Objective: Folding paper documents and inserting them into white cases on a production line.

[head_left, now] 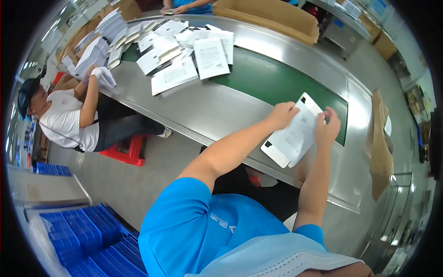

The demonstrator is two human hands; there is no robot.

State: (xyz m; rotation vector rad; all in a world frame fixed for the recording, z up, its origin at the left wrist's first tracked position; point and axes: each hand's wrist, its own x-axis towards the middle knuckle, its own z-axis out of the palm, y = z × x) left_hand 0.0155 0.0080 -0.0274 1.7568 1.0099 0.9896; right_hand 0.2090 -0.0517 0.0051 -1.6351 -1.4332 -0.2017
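My left hand [282, 116] grips the upper left edge of a flat white panel [275, 150] with black patches at its corners. A printed sheet [297, 136] lies over the panel, its lower end reaching near the panel's bottom edge. My right hand [328, 125] is at the right side, fingers bent and thumb against the sheet's edge. Both are held tilted above the near edge of the metal table [184, 113]. Farther left, a spread heap of white printed packets [212, 57] lies on the table and the green belt [267, 74].
At the left, a seated person [69, 113] handles white paper beside stacked packets [92, 55]. Another person's hands [174, 10] show at the far side. A long cardboard box [267, 18] stands behind the belt, cardboard [379, 143] at the right, blue crates [83, 233] lower left.
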